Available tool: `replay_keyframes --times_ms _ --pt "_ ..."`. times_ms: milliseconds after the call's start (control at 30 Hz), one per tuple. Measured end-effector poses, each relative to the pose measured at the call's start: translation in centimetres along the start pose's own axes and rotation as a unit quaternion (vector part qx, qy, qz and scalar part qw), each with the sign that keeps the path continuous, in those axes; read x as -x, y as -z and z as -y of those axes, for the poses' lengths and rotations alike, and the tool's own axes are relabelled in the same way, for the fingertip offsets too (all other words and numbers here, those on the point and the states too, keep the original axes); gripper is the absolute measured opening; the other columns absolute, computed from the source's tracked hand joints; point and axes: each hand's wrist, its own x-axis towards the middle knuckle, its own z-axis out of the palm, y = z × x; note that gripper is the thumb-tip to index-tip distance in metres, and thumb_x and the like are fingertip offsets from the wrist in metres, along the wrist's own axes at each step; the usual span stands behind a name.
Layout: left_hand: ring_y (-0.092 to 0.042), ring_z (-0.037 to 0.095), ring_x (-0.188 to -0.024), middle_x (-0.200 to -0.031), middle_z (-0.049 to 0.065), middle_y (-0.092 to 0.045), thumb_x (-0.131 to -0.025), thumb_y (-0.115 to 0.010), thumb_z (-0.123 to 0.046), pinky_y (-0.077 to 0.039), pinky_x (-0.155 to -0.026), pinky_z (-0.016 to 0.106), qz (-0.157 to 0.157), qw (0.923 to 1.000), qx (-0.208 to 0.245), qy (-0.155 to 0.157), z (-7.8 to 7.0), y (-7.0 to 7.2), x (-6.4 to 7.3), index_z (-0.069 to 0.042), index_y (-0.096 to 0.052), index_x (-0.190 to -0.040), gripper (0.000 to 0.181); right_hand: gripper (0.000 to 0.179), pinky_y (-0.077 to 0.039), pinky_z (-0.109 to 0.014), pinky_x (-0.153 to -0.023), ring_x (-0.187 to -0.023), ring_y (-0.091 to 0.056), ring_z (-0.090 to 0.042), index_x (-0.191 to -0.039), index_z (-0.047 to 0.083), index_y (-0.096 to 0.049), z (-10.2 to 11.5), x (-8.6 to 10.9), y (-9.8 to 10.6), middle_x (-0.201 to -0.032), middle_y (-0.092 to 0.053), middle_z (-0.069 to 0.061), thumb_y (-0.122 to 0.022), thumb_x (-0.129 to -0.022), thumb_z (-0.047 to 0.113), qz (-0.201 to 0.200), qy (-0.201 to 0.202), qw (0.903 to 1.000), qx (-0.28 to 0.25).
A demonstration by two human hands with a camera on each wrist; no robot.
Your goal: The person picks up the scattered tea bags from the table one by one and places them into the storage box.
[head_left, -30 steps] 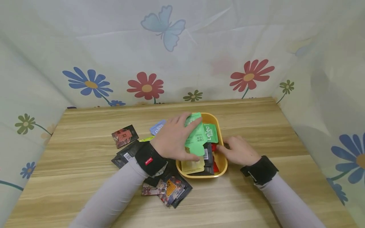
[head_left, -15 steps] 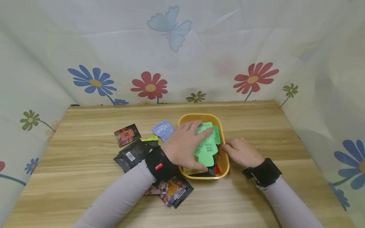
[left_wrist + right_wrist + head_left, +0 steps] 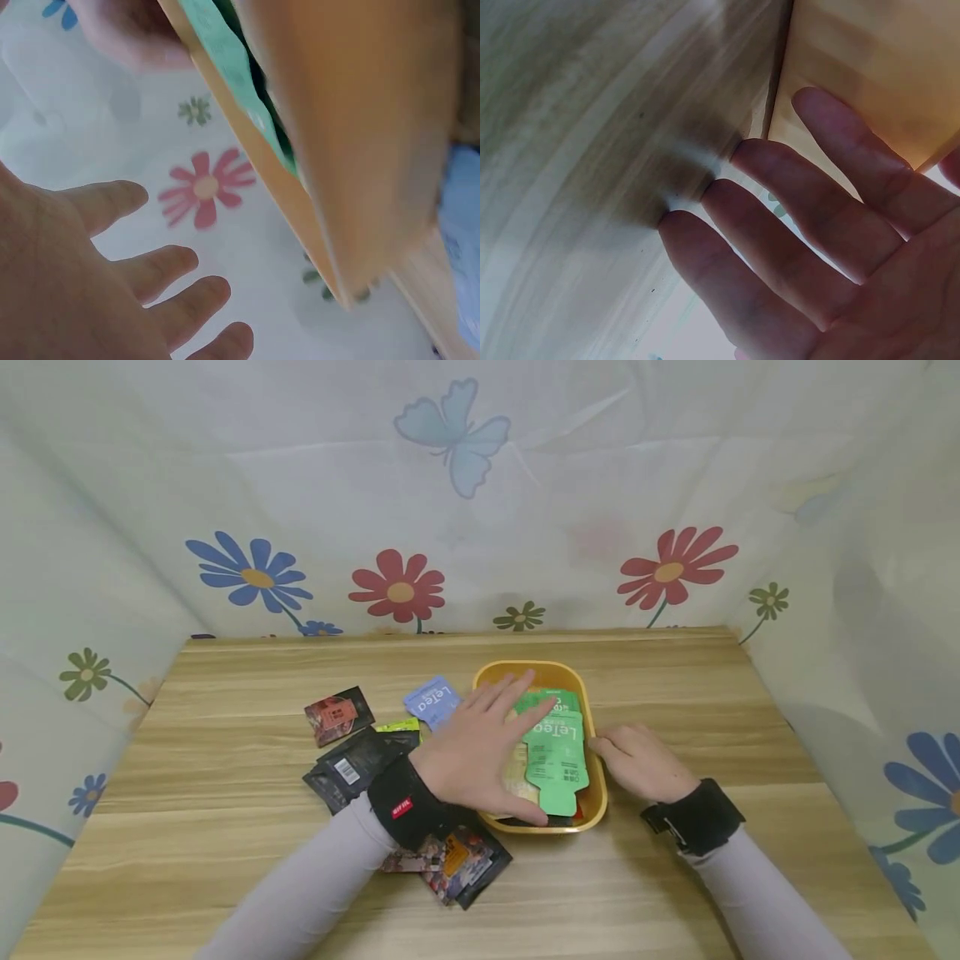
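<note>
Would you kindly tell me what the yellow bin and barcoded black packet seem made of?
The yellow bin looks like smooth molded plastic, with even walls and rounded corners. The barcoded black packet seems plastic film or foil laminate, given its soft sheen; I cannot tell which.

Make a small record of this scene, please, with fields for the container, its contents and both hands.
container: yellow container, on wooden table
top content: light green LeTea packet
left hand: fingers spread, over the container's left side
right hand: at the container's right side
outside, left: blue LeTea packet, black packets
</note>
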Motion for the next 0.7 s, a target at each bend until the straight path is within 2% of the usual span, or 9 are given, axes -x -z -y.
replay_keyframes --times_ms 167,267,400,600,700 --pt "-0.013 0.034 -0.151 -0.168 0.008 -0.004 -0.062 -0.048 -0.094 -0.016 -0.118 0.052 -0.025 0.9993 0.003 0.027 2.1 0.9 1.9 -0.025 -0.019 -0.163 0.126 0.038 -0.039 -0.032 -0.055 -0.059 -0.046 -0.015 -0.078 0.016 -0.065 0.0 0.0 0.0 -0.063 -0.044 0.002 -0.040 -0.103 0.030 0.002 -0.008 1.0000 0.003" --pt "-0.015 0.035 -0.151 -0.168 0.009 -0.006 -0.064 -0.048 -0.094 -0.018 -0.116 0.056 -0.027 0.9986 -0.002 0.046 3.3 1.3 3.0 -0.023 -0.018 -0.163 0.125 0.039 -0.039 -0.032 -0.055 -0.060 -0.047 -0.015 -0.076 0.017 -0.063 0.0 0.1 -0.1 -0.063 -0.044 0.002 -0.039 -0.104 0.030 0.002 -0.009 0.9999 0.006" --pt "-0.019 0.037 -0.149 -0.167 0.012 -0.010 -0.067 -0.054 -0.089 -0.021 -0.115 0.057 -0.027 0.9964 0.001 0.081 4.9 1.6 4.2 -0.021 -0.020 -0.163 0.122 0.040 -0.039 -0.032 -0.056 -0.061 -0.046 -0.014 -0.072 0.017 -0.060 0.0 0.1 -0.1 -0.063 -0.043 0.003 -0.039 -0.104 0.030 -0.002 -0.004 0.9999 0.012" --pt "-0.026 0.041 -0.145 -0.165 0.017 -0.016 -0.072 -0.062 -0.078 -0.022 -0.115 0.057 -0.034 0.9919 0.000 0.122 7.2 1.4 4.8 -0.016 -0.027 -0.161 0.114 0.039 -0.038 -0.032 -0.055 -0.059 -0.045 -0.015 -0.072 0.017 -0.060 0.0 0.0 -0.3 -0.062 -0.043 0.003 -0.040 -0.103 0.030 -0.010 -0.005 0.9998 0.018" --pt "-0.028 0.042 -0.144 -0.165 0.017 -0.016 -0.073 -0.064 -0.075 -0.022 -0.115 0.057 -0.027 0.9896 -0.002 0.141 8.1 0.8 4.7 -0.017 -0.027 -0.161 0.112 0.039 -0.037 -0.032 -0.054 -0.057 -0.045 -0.015 -0.071 0.017 -0.059 0.1 -0.1 -0.3 -0.061 -0.042 0.003 -0.041 -0.103 0.030 -0.008 -0.005 0.9998 0.018"
